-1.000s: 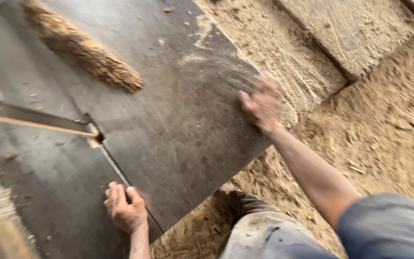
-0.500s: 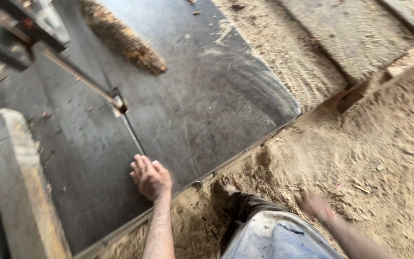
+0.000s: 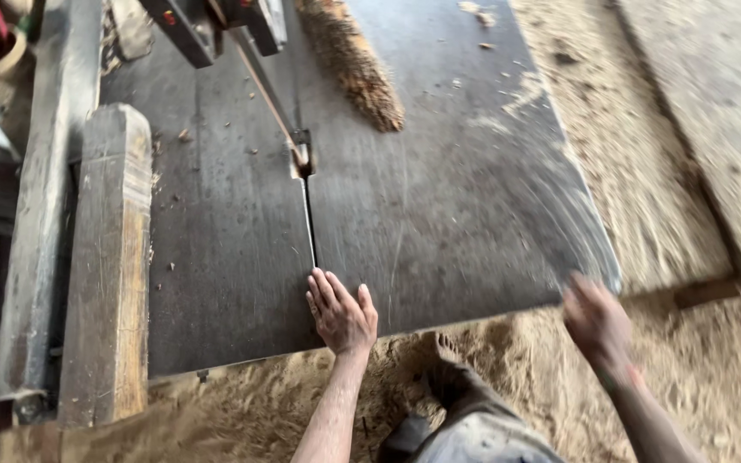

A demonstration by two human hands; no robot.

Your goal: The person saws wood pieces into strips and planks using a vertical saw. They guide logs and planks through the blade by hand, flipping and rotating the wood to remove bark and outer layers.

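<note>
My left hand [image 3: 341, 313] lies flat, fingers apart, on the near edge of a dark metal saw table [image 3: 439, 197], right at the end of the table's narrow slot [image 3: 310, 223]. A thin band-saw blade [image 3: 268, 86] comes down into that slot. My right hand [image 3: 598, 321] is blurred, at the table's near right corner, holding nothing. A ridge of sawdust [image 3: 353, 64] lies on the far part of the table.
A thick wooden beam [image 3: 113, 257] lies along the left side of the table, with a second timber [image 3: 40, 189] beside it. Sawdust covers the floor [image 3: 688, 369] around. My knee [image 3: 482, 429] shows at the bottom. Machine parts [image 3: 216, 21] hang at the top.
My right hand came back up from the sawdust floor to the table's near right corner. My left hand stayed on the table edge; the view shifted toward the beam on the left.
</note>
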